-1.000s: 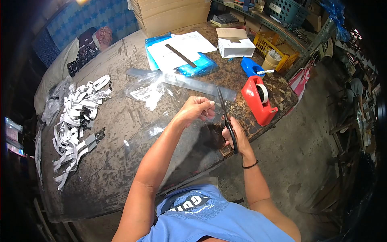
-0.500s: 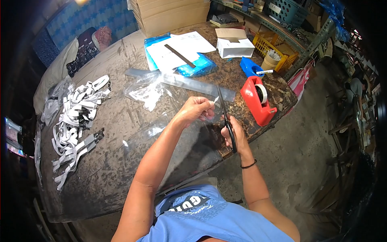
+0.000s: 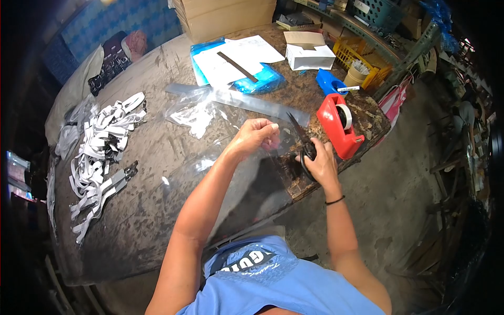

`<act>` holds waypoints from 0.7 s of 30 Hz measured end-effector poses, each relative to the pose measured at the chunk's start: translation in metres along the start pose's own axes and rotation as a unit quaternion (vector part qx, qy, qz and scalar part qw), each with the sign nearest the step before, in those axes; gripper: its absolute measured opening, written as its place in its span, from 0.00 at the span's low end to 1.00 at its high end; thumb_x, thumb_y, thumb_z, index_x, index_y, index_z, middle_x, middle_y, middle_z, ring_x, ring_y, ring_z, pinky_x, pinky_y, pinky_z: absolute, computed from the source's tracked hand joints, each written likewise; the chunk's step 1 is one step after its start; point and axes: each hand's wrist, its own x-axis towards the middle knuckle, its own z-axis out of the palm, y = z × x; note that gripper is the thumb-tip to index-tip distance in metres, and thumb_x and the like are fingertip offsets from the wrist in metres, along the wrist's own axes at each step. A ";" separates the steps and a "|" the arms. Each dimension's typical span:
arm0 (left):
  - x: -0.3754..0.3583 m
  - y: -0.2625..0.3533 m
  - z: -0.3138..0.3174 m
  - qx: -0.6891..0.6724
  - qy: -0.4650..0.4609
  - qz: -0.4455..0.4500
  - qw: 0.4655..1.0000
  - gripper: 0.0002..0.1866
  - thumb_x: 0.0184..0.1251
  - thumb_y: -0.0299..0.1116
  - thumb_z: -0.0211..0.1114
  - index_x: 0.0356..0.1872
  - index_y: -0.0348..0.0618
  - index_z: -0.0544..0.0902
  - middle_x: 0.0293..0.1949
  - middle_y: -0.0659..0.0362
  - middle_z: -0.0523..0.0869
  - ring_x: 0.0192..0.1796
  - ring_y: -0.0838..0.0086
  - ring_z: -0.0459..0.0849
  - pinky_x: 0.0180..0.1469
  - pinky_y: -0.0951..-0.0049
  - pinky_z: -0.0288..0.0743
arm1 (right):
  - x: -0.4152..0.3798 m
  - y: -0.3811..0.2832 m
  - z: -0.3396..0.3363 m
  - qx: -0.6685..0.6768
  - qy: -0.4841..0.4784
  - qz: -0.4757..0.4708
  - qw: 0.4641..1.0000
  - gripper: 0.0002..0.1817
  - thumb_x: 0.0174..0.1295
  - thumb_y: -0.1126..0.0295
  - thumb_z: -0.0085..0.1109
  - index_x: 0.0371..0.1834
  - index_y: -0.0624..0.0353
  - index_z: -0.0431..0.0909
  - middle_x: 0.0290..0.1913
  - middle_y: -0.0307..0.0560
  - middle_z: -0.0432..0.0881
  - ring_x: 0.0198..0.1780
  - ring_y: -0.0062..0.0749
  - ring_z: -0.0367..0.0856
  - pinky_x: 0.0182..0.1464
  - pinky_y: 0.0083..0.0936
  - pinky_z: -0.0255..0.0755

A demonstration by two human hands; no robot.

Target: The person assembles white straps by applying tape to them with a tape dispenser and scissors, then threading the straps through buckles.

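My left hand (image 3: 256, 137) is closed in a pinch above the table, thumb pressed against the fingers. What lies in that pinch, if anything, I cannot make out; clear plastic film (image 3: 206, 164) spreads over the table beneath and beside it. Black-handled scissors (image 3: 304, 143) are gripped in my right hand (image 3: 322, 164), their blades pointing up and away from me, just right of my left hand. Beyond both hands lie a long translucent strip (image 3: 262, 107) and a crumpled clear plastic bag (image 3: 197, 116).
A red tape dispenser (image 3: 336, 128) stands near the right table edge, with a blue holder (image 3: 329, 81) behind it. White straps (image 3: 102, 152) are heaped at left. Papers (image 3: 236, 60), a white box (image 3: 310, 51) and cardboard (image 3: 226, 21) occupy the back.
My right hand has moved right and slightly up with the scissors, turning them so the handle loops show. The scissors are now farther from my left hand, which stays pinched nearly in place.
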 end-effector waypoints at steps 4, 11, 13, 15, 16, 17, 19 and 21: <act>-0.010 0.006 0.001 0.005 -0.007 0.055 0.998 0.14 0.72 0.42 0.61 0.40 0.39 0.82 0.30 0.58 0.86 0.35 0.74 0.86 0.38 0.74 0.78 | 0.011 0.037 0.011 -0.069 -0.013 -0.060 0.996 0.29 0.53 0.66 0.65 0.61 0.58 0.73 0.49 0.61 0.73 0.54 0.59 0.74 0.53 0.47 0.71; -0.020 0.009 0.018 0.125 -0.031 0.132 0.983 0.16 0.71 0.39 0.63 0.43 0.33 0.83 0.34 0.57 0.88 0.39 0.75 0.87 0.43 0.72 0.79 | 0.027 -0.014 -0.017 0.218 0.008 -0.105 0.970 0.31 0.57 0.59 0.73 0.61 0.60 0.75 0.41 0.41 0.74 0.36 0.21 0.71 0.38 0.21 0.69; -0.027 0.015 0.024 0.148 -0.044 0.150 0.977 0.15 0.70 0.39 0.63 0.43 0.34 0.84 0.34 0.55 0.88 0.39 0.75 0.87 0.43 0.72 0.79 | 0.031 -0.036 -0.019 0.301 -0.010 -0.136 0.944 0.17 0.59 0.67 0.71 0.49 0.62 0.82 0.34 0.37 0.75 0.33 0.19 0.70 0.36 0.19 0.66; -0.030 0.014 0.023 0.153 -0.039 0.150 0.976 0.15 0.70 0.39 0.63 0.43 0.36 0.84 0.34 0.56 0.88 0.39 0.74 0.87 0.43 0.71 0.79 | 0.031 -0.056 -0.026 0.321 -0.016 -0.167 0.932 0.12 0.59 0.71 0.69 0.44 0.63 0.84 0.31 0.36 0.75 0.32 0.19 0.70 0.35 0.19 0.66; -0.031 0.013 0.020 0.177 -0.039 0.194 0.964 0.14 0.67 0.39 0.64 0.40 0.37 0.84 0.32 0.56 0.88 0.36 0.73 0.87 0.42 0.70 0.79 | 0.029 -0.068 -0.032 0.330 0.022 -0.188 0.925 0.08 0.59 0.74 0.68 0.40 0.64 0.84 0.30 0.36 0.76 0.32 0.19 0.70 0.35 0.18 0.65; -0.031 0.010 0.017 0.202 -0.039 0.237 0.949 0.12 0.65 0.39 0.65 0.37 0.38 0.85 0.29 0.56 0.88 0.33 0.71 0.86 0.40 0.68 0.78 | 0.028 -0.078 -0.039 0.339 0.060 -0.208 0.915 0.04 0.59 0.76 0.67 0.36 0.64 0.85 0.29 0.37 0.76 0.31 0.19 0.70 0.35 0.18 0.65; -0.029 -0.002 0.006 0.235 -0.031 0.225 0.945 0.12 0.64 0.40 0.66 0.36 0.40 0.85 0.29 0.56 0.87 0.33 0.68 0.86 0.41 0.67 0.78 | 0.023 -0.087 -0.060 0.292 0.069 -0.259 0.918 0.06 0.58 0.78 0.67 0.38 0.64 0.85 0.29 0.39 0.78 0.30 0.20 0.70 0.32 0.19 0.64; -0.029 0.000 -0.006 0.314 -0.023 0.168 0.934 0.10 0.61 0.41 0.67 0.34 0.46 0.87 0.29 0.55 0.87 0.33 0.59 0.85 0.40 0.63 0.77 | 0.013 -0.097 -0.089 0.267 0.104 -0.361 0.888 0.06 0.57 0.81 0.66 0.38 0.65 0.84 0.27 0.41 0.79 0.27 0.22 0.70 0.29 0.20 0.63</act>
